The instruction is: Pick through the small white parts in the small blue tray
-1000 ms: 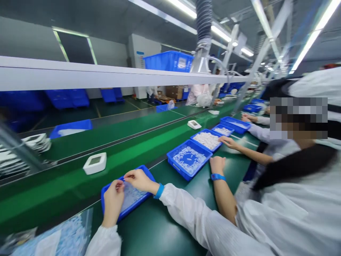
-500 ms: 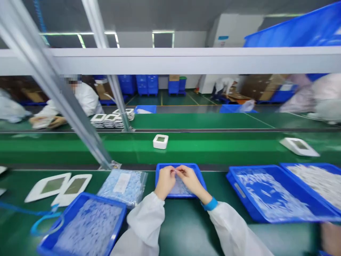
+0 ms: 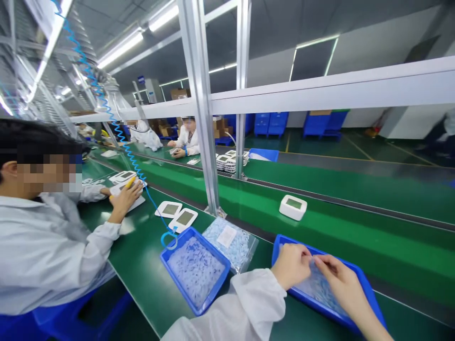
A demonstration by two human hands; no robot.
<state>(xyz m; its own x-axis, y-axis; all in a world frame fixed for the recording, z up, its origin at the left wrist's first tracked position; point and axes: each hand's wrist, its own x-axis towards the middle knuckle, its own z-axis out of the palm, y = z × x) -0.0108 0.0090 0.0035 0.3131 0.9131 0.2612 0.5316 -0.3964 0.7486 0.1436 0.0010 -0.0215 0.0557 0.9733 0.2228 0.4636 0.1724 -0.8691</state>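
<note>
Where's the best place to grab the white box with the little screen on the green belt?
Probably by two opposite side walls, coming from above: the white box sits on the green belt with its screen facing up, and its thick sides give fingers room without pressing the screen.

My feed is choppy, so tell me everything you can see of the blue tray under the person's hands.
The tray is blue, shallow and roughly rectangular, with a raised rim; it looks like plastic. It sits upright on the green bench, slanted in view, beside the belt. Small pale, translucent pieces cover much of its floor. The left hand and right hand partly hide it; I can't tell whether either touches it.
</note>
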